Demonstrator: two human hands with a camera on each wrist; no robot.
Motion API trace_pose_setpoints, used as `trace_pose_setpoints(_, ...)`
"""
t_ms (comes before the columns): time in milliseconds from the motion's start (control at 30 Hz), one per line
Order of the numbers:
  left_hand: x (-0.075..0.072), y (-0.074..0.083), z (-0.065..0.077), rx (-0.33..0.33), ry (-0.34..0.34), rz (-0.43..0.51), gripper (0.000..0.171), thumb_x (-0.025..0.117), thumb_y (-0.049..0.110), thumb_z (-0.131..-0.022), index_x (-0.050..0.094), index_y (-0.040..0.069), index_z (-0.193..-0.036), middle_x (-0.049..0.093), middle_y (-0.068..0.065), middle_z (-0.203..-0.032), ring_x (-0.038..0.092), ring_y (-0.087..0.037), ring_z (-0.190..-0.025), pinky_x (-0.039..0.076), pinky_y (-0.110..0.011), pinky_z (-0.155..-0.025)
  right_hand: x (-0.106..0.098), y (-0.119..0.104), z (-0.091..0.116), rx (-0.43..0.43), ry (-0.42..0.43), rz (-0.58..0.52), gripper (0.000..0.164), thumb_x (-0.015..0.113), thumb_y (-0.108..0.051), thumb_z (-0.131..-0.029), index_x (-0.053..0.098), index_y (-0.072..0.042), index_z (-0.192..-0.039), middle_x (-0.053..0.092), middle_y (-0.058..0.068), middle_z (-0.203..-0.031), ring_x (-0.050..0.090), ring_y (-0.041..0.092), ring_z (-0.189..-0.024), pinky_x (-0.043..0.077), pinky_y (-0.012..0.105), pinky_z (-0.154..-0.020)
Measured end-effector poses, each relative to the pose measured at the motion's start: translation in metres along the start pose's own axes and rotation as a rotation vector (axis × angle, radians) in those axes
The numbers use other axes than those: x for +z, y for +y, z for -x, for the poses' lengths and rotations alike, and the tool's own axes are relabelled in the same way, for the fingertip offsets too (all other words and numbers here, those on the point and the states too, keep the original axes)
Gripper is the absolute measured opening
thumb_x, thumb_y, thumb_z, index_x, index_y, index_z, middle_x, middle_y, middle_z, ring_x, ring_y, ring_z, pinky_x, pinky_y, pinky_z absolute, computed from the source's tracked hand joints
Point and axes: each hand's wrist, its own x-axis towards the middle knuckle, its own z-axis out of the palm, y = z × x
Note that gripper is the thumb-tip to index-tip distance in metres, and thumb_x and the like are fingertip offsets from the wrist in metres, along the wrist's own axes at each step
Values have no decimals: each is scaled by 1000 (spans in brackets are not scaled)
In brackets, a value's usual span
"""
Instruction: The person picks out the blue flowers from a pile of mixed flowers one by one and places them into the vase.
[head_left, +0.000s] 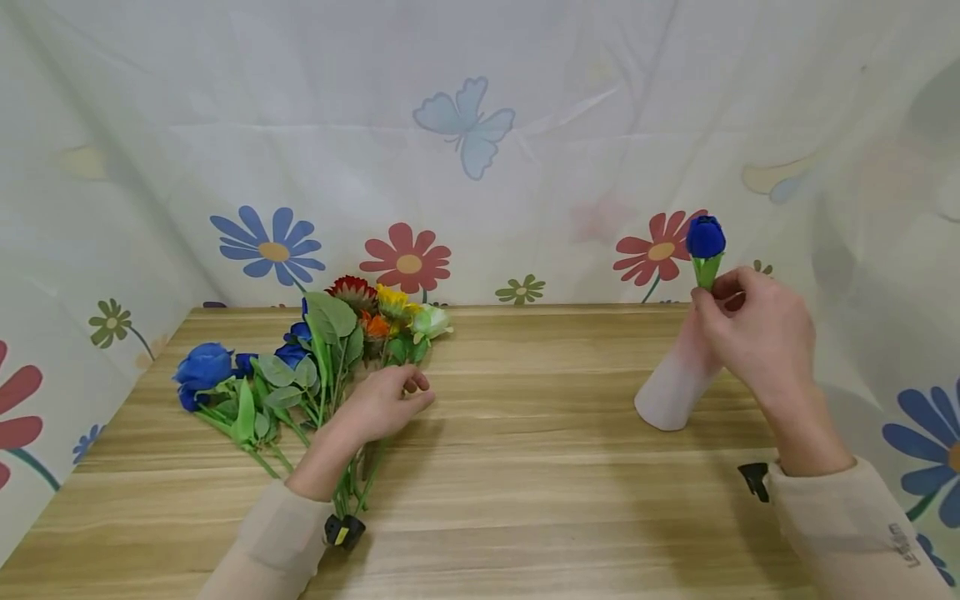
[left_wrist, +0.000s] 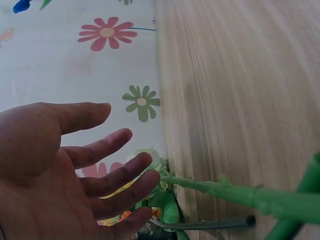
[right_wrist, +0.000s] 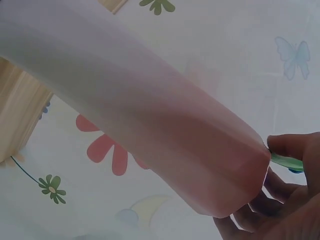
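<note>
1. Blue, green-stemmed flower bud (head_left: 706, 238): pinched by the right hand (head_left: 768, 337) at the pink-and-white tapering vase (head_left: 673, 390), probably part-way in.
2. Left hand (head_left: 384, 403): spread, empty, near multicoloured leafy flowers (head_left: 332, 317) not yet in the vase.

Wood-grain desk (head_left: 525, 467): assorted flowers (head_left: 324, 362) lie beside the left fingers (left_wrist: 117, 176); vase (head_left: 673, 390) rests below the right fingers (head_left: 729, 285).

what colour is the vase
The vase fades from whitish to pink; the right wrist view shows it best.
</note>
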Motion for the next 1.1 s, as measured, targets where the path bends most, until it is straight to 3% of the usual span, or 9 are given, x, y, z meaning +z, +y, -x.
trace_pose_setpoints(200,0,1,0,8,2,0,22,67,28,-101,69,8,-112,66,-13,-113,62,-27,-96,52,-42,-81,2,-3,1,-15,92,-52,37,63,-28,-101,65,6,-115,70,26,-98,67,39,-81,36,18,-61)
trace_pose_setpoints(500,-1,1,0,2,1,0,20,68,27,-101,69,9,-111,66,-14,-114,62,-27,-98,52,-42,-81,1,-3,-2,-45,81,-2,27,67,-20,-99,68,7,-102,71,27,-91,67,42,-76,42,43,-63)
trace_pose_setpoints(667,-2,1,1,-4,2,-4,21,67,28,-102,69,10,-111,67,-14,-115,62,-28,-100,52,-43,-83,1,-1,-2,-32,49,-10,30,67,-21,-98,68,9,-103,70,29,-93,67,44,-78,44,45,-63)
trace_pose_setpoints(767,-3,1,1,-6,4,-5,21,67,28,-102,69,10,-111,67,-13,-114,62,-28,-100,53,-43,-83,1,-1,-1,-27,38,-17,33,68,-23,-99,68,9,-105,69,29,-94,66,44,-79,43,39,-63)
trace_pose_setpoints(933,-4,0,2,-9,5,-6,20,67,27,-102,69,10,-111,67,-13,-113,62,-27,-98,53,-42,-80,1,0,3,-15,54,-47,37,71,-27,-97,68,8,-109,70,28,-97,68,42,-81,37,20,-63)
trace_pose_setpoints(1100,-4,1,2,-18,6,-7,20,67,27,-102,69,10,-112,67,-13,-113,62,-27,-97,53,-41,-79,3,-1,6,-14,75,-62,38,73,-28,-96,68,6,-111,70,26,-98,67,39,-81,34,14,-63)
